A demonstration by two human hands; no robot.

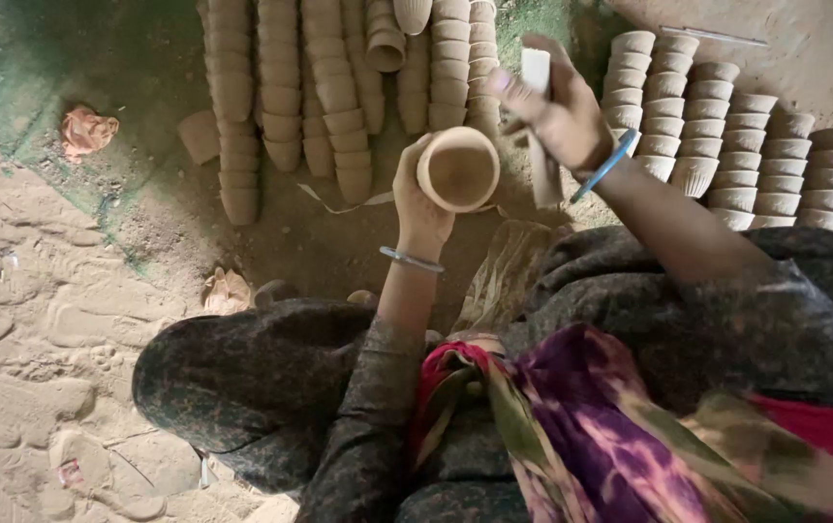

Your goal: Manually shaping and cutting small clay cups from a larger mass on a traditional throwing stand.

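Note:
My left hand [418, 199] grips a small unfired clay cup [458, 169], its open mouth turned up toward me. My right hand [557, 114] is raised just right of the cup and holds a flat pale paddle-like tool [536, 70] that runs down past my palm. A silver bangle sits on my left wrist and a blue bangle on my right. Both hands hover over dark damp ground in front of my knees.
Rows of stacked clay cups [339, 87] lie ahead on the ground, and more stacks [746, 145] spread to the right. A crumpled orange rag [85, 131] lies at the left. Sandy ground with footprints [29, 320] fills the left side.

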